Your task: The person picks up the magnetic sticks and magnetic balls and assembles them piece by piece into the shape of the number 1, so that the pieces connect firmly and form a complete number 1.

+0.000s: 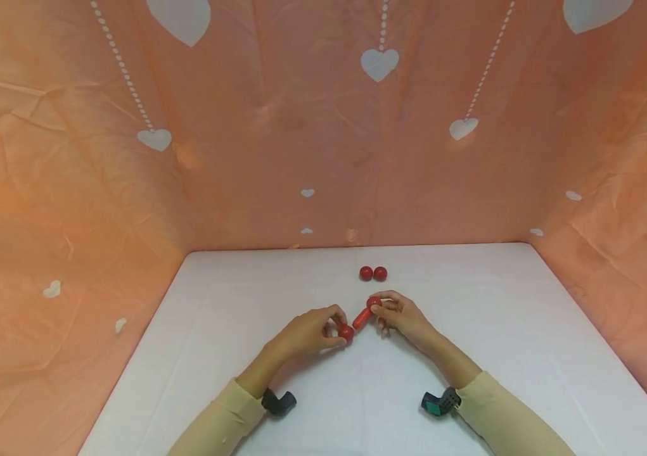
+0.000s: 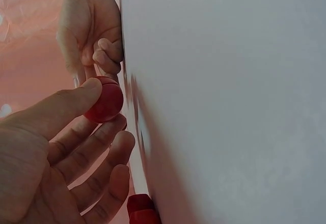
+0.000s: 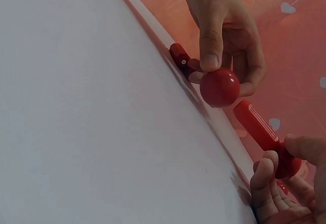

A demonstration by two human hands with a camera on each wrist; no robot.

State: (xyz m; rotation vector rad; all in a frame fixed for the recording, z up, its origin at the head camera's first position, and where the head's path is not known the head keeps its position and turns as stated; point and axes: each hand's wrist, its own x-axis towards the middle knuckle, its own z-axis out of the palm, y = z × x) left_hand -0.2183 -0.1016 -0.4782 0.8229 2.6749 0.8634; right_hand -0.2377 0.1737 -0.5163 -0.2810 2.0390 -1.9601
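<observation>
My left hand pinches a glossy red ball between thumb and fingers; a seam crosses the ball in the left wrist view. My right hand grips another red ball with thumb and fingertips. From that ball a short red stick slants toward the left hand, and the right wrist view shows pale grooves along the stick. The stick's free end lies close beside the left hand's ball. A dark red piece with a small round fitting shows beside the left hand in the right wrist view.
Two more red balls, a left one and a right one, sit side by side farther back on the white table. Orange cloth with pale hearts hangs behind the table and along both sides.
</observation>
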